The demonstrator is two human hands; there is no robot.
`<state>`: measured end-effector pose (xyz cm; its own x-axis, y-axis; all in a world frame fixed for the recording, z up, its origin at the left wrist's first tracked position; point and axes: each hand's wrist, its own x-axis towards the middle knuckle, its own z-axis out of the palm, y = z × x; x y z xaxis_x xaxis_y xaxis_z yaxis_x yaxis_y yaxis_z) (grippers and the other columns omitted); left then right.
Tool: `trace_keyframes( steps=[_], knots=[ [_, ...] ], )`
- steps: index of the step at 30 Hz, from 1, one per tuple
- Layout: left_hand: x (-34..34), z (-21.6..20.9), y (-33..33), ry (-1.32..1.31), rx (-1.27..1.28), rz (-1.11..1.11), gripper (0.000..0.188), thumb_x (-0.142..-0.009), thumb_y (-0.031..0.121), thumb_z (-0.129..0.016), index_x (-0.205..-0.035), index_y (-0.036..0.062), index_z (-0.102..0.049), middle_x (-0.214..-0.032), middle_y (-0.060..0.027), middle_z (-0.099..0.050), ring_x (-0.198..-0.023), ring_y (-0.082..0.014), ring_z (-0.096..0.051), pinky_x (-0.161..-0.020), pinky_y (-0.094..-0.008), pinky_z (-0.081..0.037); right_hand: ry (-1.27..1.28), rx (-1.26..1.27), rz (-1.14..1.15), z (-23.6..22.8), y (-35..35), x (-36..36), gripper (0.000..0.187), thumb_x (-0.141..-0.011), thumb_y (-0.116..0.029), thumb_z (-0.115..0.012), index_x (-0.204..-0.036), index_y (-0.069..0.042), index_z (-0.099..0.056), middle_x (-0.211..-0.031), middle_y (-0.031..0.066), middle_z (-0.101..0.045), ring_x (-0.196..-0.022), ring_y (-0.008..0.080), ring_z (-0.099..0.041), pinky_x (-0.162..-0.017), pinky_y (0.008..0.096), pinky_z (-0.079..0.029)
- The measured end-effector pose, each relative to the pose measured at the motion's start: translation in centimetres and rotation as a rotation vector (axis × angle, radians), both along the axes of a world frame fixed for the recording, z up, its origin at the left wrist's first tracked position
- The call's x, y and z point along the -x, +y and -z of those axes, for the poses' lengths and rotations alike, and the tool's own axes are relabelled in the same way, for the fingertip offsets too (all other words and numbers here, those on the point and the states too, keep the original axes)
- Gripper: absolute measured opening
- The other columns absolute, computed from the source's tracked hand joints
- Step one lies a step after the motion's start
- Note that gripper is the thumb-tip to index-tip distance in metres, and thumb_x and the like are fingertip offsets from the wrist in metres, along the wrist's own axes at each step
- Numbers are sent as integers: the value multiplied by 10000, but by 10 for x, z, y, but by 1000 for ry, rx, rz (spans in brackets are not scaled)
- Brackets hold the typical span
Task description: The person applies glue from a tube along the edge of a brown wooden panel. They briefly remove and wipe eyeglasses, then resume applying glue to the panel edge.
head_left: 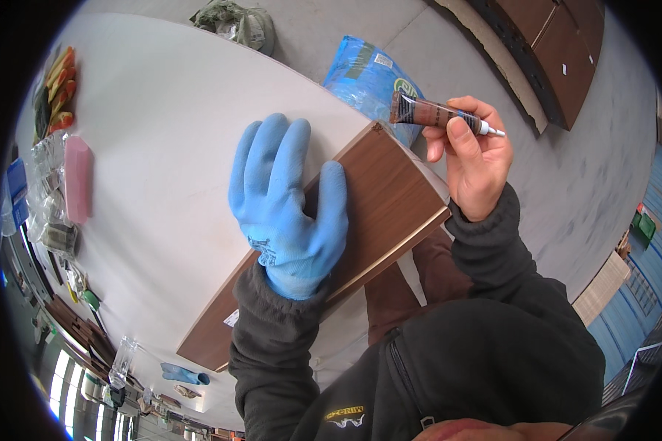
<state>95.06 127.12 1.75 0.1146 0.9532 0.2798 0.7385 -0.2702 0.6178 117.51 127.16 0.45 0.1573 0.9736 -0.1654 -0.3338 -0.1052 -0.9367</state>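
Observation:
In a light blue coated work glove, my left hand lies palm down on a brown wood-grain board, its fingers stretched and spread past the far edge. My bare right hand pinches a small squeeze tube of brown filler between thumb and fingers. The tube is held above the board's right end, with its thin white nozzle pointing right. A small dark rough mark shows at the board's far corner. The board rests along the near edge of a pale table.
On the table's left lie orange-and-yellow gloves, a pink block and clear plastic bags. A blue glove and clear bottle are lower left. Beyond the table are a blue wrapped package and brown panels.

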Motion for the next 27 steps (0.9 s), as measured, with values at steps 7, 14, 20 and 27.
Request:
trace_keyframes(
  steps=[7, 14, 20, 27],
  knots=[
    [1, 2, 1, 21, -34, 13, 472, -795, 77, -758, -1249, -8, -662, -1248, -232, -639, -1195, -466, -602, -1010, -533, -494, -152, 40, -75, -16, 9, 7, 238, -987, -94, -692, -1174, 25, -605, -942, 115, -703, -722, 97, -610, -683, 248, -527],
    [1, 2, 1, 21, -41, 15, 466, -801, 85, -749, -1249, -11, -660, -1236, -236, -644, -1185, -468, -608, -1007, -538, -494, -231, 89, -80, -20, 16, 9, 223, -985, -118, -697, -1144, 14, -616, -873, 78, -696, -664, 61, -554, -617, 216, -465],
    [0, 1, 1, 32, -41, 8, 461, -803, 86, -745, -1246, -12, -663, -1236, -235, -645, -1186, -464, -608, -1008, -536, -494, -262, 136, -63, -17, 18, 5, 205, -984, -128, -698, -1111, 18, -629, -835, 76, -692, -644, 59, -546, -595, 211, -449],
    [1, 1, 1, 7, -34, 15, 459, -805, 88, -743, -1246, -14, -664, -1236, -234, -646, -1194, -464, -604, -1011, -534, -493, -235, 89, -29, -15, 17, -5, 225, -986, -130, -692, -1128, 32, -626, -862, 89, -695, -670, 74, -567, -619, 219, -466]
  ],
)
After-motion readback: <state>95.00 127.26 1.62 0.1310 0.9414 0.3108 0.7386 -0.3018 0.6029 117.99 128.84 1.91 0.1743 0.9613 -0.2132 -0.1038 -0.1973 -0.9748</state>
